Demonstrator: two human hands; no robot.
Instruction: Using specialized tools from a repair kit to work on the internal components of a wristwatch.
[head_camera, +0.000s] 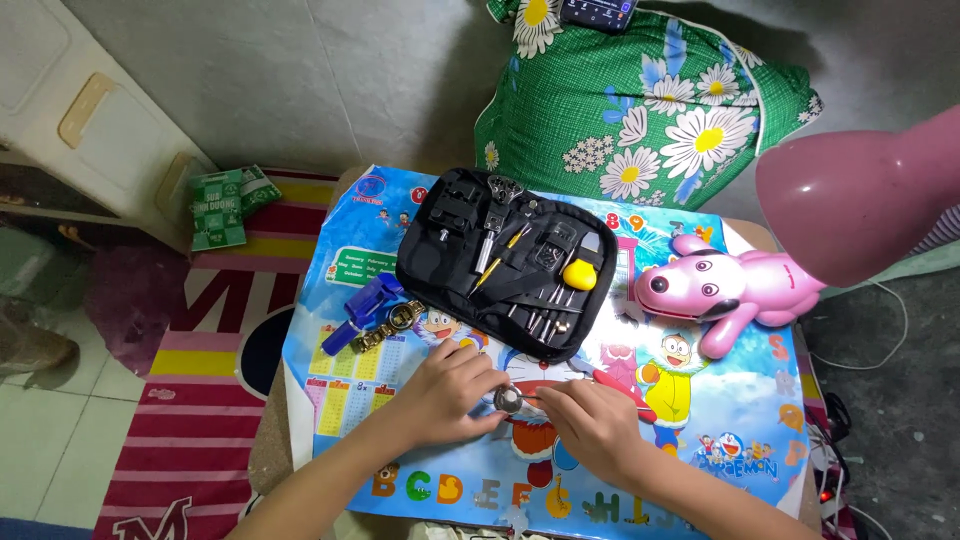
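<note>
My left hand (450, 390) pinches a small round silver watch case (507, 401) against a colourful cartoon alphabet mat (740, 420). My right hand (590, 425) sits just to the right of it and holds a thin red-handled tool (608, 380) whose tip points at the case. Both hands meet at the mat's middle, near its front edge.
An open black tool kit (500, 260) with small tools and a yellow bulb lies behind the hands. A blue tool and gold watch band (375, 315) lie to the left. A pink dog-shaped lamp base (720, 290) and pink shade (860, 195) stand right. A green floral pillow (650, 100) lies behind.
</note>
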